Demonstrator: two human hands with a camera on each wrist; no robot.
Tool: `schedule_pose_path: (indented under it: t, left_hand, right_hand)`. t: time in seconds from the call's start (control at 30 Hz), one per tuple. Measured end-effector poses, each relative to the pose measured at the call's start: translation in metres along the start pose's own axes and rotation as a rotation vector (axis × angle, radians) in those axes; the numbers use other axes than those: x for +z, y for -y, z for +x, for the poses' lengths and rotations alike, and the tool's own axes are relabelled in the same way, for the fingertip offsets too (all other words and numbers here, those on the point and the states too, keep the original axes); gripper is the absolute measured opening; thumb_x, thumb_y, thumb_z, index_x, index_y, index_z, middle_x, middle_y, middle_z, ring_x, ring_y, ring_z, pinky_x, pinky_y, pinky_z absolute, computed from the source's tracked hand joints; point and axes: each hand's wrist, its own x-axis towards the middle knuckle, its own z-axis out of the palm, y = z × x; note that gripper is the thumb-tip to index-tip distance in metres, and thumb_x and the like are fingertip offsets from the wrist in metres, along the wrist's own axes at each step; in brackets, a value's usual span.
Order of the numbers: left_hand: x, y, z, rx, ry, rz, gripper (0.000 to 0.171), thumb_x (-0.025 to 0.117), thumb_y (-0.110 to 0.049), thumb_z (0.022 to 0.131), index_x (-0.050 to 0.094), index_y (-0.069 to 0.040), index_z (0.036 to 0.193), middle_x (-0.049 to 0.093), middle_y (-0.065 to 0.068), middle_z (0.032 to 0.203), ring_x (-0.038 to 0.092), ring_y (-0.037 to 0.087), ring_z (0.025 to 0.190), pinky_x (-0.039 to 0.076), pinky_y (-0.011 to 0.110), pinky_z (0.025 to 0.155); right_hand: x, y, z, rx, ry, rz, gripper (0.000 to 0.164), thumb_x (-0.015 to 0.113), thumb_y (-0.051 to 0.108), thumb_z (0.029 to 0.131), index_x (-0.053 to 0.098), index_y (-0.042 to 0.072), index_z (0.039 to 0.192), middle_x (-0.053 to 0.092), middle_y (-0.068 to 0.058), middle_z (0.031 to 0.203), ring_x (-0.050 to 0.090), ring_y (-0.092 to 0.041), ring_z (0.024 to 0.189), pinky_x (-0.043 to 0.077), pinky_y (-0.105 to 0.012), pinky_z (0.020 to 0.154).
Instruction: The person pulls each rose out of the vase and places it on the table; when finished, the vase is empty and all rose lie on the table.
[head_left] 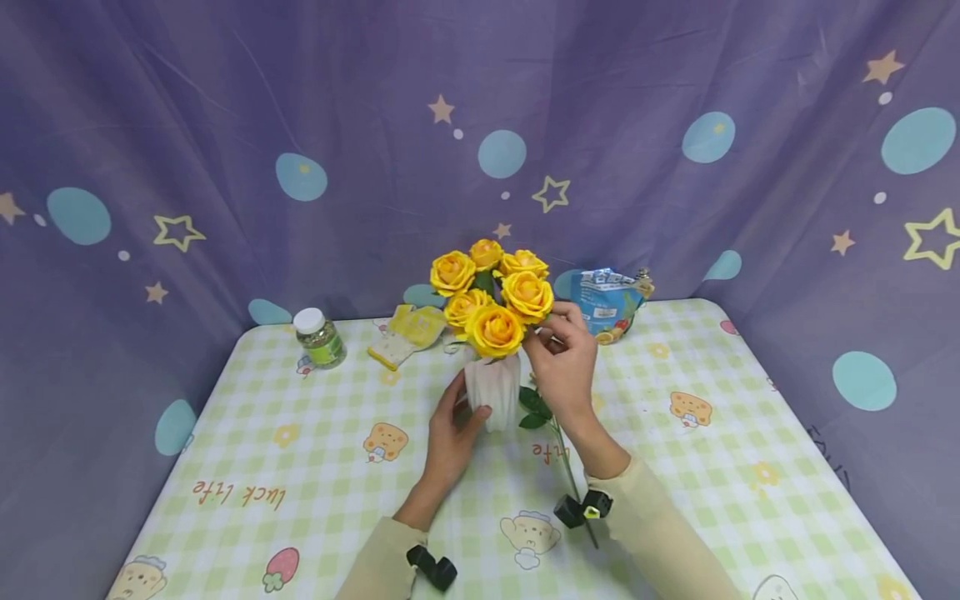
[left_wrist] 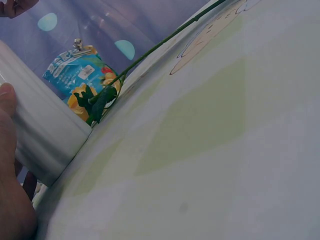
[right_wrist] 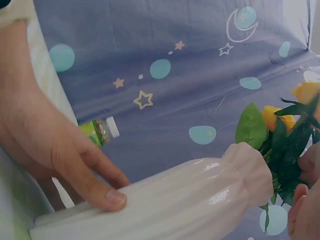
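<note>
The left hand (head_left: 452,435) gripped the vase (head_left: 497,396), best held steady for arranging; whether the right hand (head_left: 566,367) pinched the yellow roses (head_left: 495,332), I couldn't tell.

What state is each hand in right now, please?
Left hand: closed around the vase, holding it.
Right hand: fingers bent beside the roses; whether it grips anything cannot be told.

Glossy vase (right_wrist: 185,200), cloth curtain (head_left: 480,67), metal clip (left_wrist: 78,46)
</note>
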Motion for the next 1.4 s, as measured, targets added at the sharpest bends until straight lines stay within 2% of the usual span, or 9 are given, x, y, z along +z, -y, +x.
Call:
schedule_pose_path:
  t: [0.13, 0.27, 0.5, 0.67, 0.8, 0.97, 1.23, 1.4]
  left_hand:
    - [0.0, 0.0, 0.0, -0.017, 0.0, 0.0, 0.073, 0.078, -0.016, 0.106, 0.043, -0.008, 0.169, 0.057, 0.018, 0.163, 0.057, 0.036, 0.147, 0.05, 0.058, 0.12]
    - [-0.001, 0.001, 0.0, -0.018, 0.001, -0.001, 0.072, 0.078, -0.016, 0.106, 0.044, -0.008, 0.169, 0.057, 0.017, 0.162, 0.058, 0.034, 0.147, 0.05, 0.057, 0.121]
    - [-0.001, 0.006, 0.0, 0.019, -0.003, -0.004, 0.072, 0.078, -0.02, 0.106, 0.045, -0.007, 0.169, 0.059, 0.018, 0.16, 0.059, 0.038, 0.145, 0.051, 0.059, 0.118]
    - [-0.001, 0.008, 0.0, 0.048, -0.01, 0.043, 0.073, 0.077, -0.028, 0.107, 0.045, -0.007, 0.169, 0.06, 0.02, 0.159, 0.061, 0.037, 0.142, 0.055, 0.054, 0.114]
    - [-0.001, 0.006, -0.001, 0.021, -0.003, 0.028, 0.074, 0.078, -0.027, 0.107, 0.044, -0.008, 0.169, 0.058, 0.018, 0.161, 0.06, 0.037, 0.143, 0.053, 0.056, 0.117]
    - [-0.001, 0.002, 0.0, -0.029, 0.007, -0.009, 0.072, 0.077, -0.019, 0.107, 0.043, -0.01, 0.17, 0.057, 0.016, 0.163, 0.057, 0.035, 0.147, 0.048, 0.06, 0.121]
    - [0.0, 0.003, 0.0, -0.046, 0.009, -0.018, 0.072, 0.077, -0.017, 0.107, 0.044, -0.013, 0.17, 0.057, 0.014, 0.163, 0.058, 0.034, 0.146, 0.047, 0.06, 0.122]
    - [0.0, 0.002, 0.0, -0.041, 0.008, -0.018, 0.073, 0.078, -0.018, 0.106, 0.043, -0.012, 0.17, 0.057, 0.014, 0.163, 0.058, 0.034, 0.146, 0.048, 0.059, 0.121]
  right_hand:
    - [0.002, 0.0, -0.001, -0.057, -0.056, -0.035, 0.009, 0.081, 0.001, 0.098, 0.085, -0.007, 0.1, 0.065, -0.018, 0.114, 0.051, -0.012, 0.062, 0.043, -0.017, 0.054]
    - [0.004, 0.0, 0.0, -0.045, -0.082, -0.014, 0.009, 0.08, 0.0, 0.099, 0.085, -0.007, 0.1, 0.064, -0.012, 0.114, 0.052, -0.01, 0.064, 0.044, -0.017, 0.054]
    - [0.0, 0.003, 0.004, -0.005, -0.057, 0.041, 0.012, 0.076, 0.0, 0.101, 0.082, -0.011, 0.102, 0.06, -0.001, 0.121, 0.056, -0.008, 0.071, 0.046, -0.016, 0.053]
    - [-0.003, 0.007, 0.008, 0.006, -0.044, 0.062, 0.015, 0.075, 0.002, 0.102, 0.082, -0.011, 0.103, 0.059, 0.0, 0.125, 0.055, -0.01, 0.076, 0.045, -0.016, 0.053]
    - [-0.004, 0.01, 0.012, 0.012, -0.038, 0.068, 0.016, 0.075, 0.003, 0.102, 0.081, -0.012, 0.101, 0.058, 0.001, 0.127, 0.051, -0.01, 0.076, 0.044, -0.017, 0.053]
    - [-0.006, 0.013, 0.017, 0.024, -0.045, 0.092, 0.016, 0.075, 0.0, 0.102, 0.079, -0.015, 0.104, 0.058, 0.0, 0.128, 0.049, -0.01, 0.079, 0.045, -0.018, 0.057]
    - [-0.011, 0.019, 0.027, 0.066, -0.048, 0.109, 0.017, 0.074, -0.001, 0.102, 0.079, -0.016, 0.106, 0.059, 0.0, 0.123, 0.054, -0.013, 0.093, 0.055, -0.019, 0.068]
    - [-0.012, 0.022, 0.032, 0.048, -0.054, 0.135, 0.016, 0.075, -0.002, 0.101, 0.078, -0.017, 0.105, 0.058, 0.002, 0.118, 0.053, -0.014, 0.096, 0.059, -0.021, 0.076]
